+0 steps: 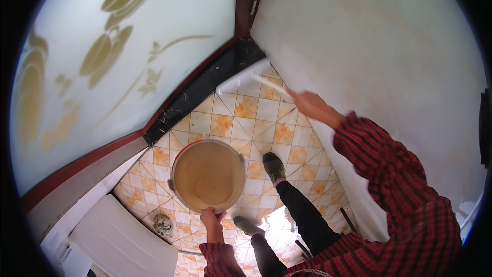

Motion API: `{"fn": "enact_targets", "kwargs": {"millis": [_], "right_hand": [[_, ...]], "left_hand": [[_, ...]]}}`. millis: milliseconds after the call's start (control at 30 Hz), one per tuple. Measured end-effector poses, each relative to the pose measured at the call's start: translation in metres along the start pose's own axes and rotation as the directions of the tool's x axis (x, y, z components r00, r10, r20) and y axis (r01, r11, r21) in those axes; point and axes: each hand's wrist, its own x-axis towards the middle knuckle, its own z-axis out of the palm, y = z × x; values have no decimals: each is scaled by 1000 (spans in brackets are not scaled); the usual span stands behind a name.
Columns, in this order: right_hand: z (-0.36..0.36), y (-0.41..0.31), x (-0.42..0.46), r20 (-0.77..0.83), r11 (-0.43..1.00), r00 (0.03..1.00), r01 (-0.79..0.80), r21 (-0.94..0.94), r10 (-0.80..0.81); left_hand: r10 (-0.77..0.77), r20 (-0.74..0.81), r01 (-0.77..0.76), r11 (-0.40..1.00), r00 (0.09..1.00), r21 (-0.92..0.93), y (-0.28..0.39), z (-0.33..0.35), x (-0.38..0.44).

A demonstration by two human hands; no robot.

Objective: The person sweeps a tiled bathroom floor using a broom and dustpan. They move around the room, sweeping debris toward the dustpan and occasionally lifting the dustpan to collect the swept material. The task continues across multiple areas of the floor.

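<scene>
My left hand grips the near rim of a large round bucket that seems to hovers over or stand on the tiled floor; which one I cannot tell. Its tan inside shows a round bottom, perhaps under some liquid. Out ahead, my right hand is closed around a pale, thin handle, blurred by motion. At the handle's far end a long white flat piece lies along the black stone threshold. Whether the two are one tool is unclear.
A frosted glass panel with gold cup designs rises at left in a dark red frame. To the right is a pale wall. A wadded cloth lies on the patterned floor tiles, near a white appliance or box.
</scene>
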Motion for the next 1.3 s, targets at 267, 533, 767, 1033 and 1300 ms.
{"fn": "enact_targets", "kwargs": {"millis": [267, 533, 767, 1033, 1300], "right_hand": [[94, 77, -37, 27, 989, 999, -33, 144, 29], [26, 36, 13, -124, 993, 991, -36, 110, 50], [132, 88, -101, 4, 952, 994, -105, 289, 108], [113, 57, -103, 332, 201, 805, -476, 856, 491], [80, -31, -50, 364, 403, 920, -392, 827, 148]], "left_hand": [[-3, 89, -4, 997, 996, 72, 13, 85, -8], [76, 123, -94, 985, 989, 148, 7, 137, -32], [86, 128, -120, 949, 988, 293, 8, 172, -36], [109, 148, -159, 909, 983, 384, 23, 146, -39], [44, 105, -64, 979, 993, 195, 14, 44, -17]]}}
